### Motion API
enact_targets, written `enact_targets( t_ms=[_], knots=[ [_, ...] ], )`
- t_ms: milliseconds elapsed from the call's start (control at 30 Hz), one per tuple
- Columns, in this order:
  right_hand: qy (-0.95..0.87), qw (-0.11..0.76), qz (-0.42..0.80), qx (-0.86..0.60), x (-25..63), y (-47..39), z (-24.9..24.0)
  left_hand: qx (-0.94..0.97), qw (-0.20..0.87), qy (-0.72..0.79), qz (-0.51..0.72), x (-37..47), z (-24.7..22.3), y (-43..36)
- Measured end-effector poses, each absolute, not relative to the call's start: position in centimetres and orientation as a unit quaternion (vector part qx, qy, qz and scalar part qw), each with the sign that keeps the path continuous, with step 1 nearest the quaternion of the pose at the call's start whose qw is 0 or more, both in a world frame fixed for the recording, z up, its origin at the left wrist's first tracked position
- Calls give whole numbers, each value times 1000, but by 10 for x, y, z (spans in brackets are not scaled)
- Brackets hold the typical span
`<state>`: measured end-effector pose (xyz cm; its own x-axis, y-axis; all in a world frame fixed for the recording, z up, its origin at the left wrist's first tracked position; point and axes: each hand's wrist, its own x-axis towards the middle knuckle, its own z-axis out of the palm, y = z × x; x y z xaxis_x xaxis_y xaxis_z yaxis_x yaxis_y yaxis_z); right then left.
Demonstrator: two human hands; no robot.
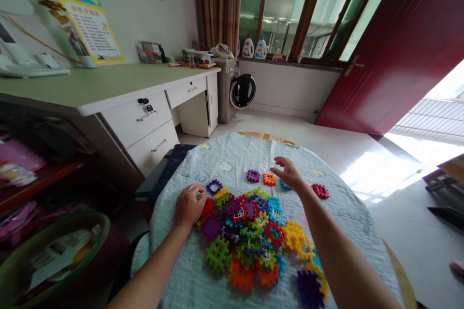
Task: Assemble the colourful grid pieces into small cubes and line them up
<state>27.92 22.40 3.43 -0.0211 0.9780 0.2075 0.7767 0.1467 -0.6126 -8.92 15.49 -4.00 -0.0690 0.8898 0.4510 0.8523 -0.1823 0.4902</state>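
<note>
Toothed, squarish plastic tiles [250, 231] are lying heaped on a crinkled, pale-blue cloth [237, 148]. The right hand [287, 172] is hovering with thumb and fingers parted, near a blue tile [284, 185] (an orange tile [269, 183] is lying just beside it). The left hand [189, 206] is resting half-curled beside the heaped tiles; whether it is holding anything, one cannot tell.

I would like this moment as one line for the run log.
left hand: beside pile; right hand: open, near orange piece and blue piece; lone red piece: on cloth
</note>
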Motion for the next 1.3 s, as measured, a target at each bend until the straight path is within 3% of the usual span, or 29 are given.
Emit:
enact_targets(
  t_ms=[300, 467, 667, 867, 1300],
  knots=[
    [-736, 139, 135, -649, 234, 196, 32, 690, 19, 633, 351, -91, -43, 157],
    [-738, 151, 140, -642, 213, 202, 40, 691, 30, 628, 357, -92, -42, 157],
    [-730, 261, 199, -600, 268, 152, 60, 692, 30, 628, 354, -93, -41, 157],
    [-686, 193, 295, -636, 325, 66, 37, 691, 61, 620, 366, -95, -40, 157],
    [-745, 159, 206, -614, 308, 35, 10, 694, 77, 620, 358, -95, -37, 154]
  ],
)
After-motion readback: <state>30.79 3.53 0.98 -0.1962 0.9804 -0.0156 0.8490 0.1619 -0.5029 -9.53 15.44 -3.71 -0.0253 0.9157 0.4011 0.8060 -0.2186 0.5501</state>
